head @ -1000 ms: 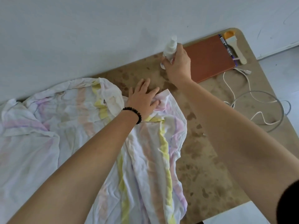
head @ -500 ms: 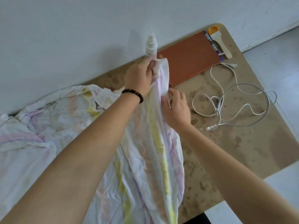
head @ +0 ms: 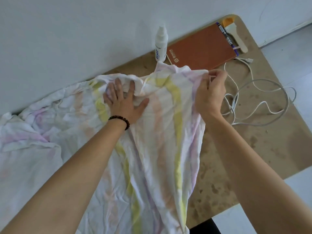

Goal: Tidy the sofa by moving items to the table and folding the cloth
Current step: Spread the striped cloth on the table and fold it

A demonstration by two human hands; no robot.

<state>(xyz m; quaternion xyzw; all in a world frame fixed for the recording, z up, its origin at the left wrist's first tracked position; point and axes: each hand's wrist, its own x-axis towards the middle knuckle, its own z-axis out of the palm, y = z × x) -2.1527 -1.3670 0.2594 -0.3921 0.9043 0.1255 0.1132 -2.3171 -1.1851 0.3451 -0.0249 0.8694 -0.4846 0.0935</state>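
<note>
A white cloth (head: 162, 149) with pastel yellow, pink and purple stripes lies rumpled over the left and middle of the brown table (head: 261, 149). My left hand (head: 124, 102), a dark bead bracelet at its wrist, presses flat with fingers spread on the cloth near its far edge. My right hand (head: 211, 92) pinches the cloth's far right corner and holds it slightly raised. A white spray bottle (head: 161, 44) stands upright just beyond the cloth, by the wall.
A brown notebook (head: 202, 49) lies at the table's far side with pens (head: 225, 33) along its edge and a brush with an orange head (head: 236, 38) beside it. A tangled white cable (head: 260, 102) lies right of my right hand. A pale wall runs behind.
My left hand let go of the raised cloth edge and came down flat on the cloth further left. My right hand moved right, drawing the corner out and spreading the cloth.
</note>
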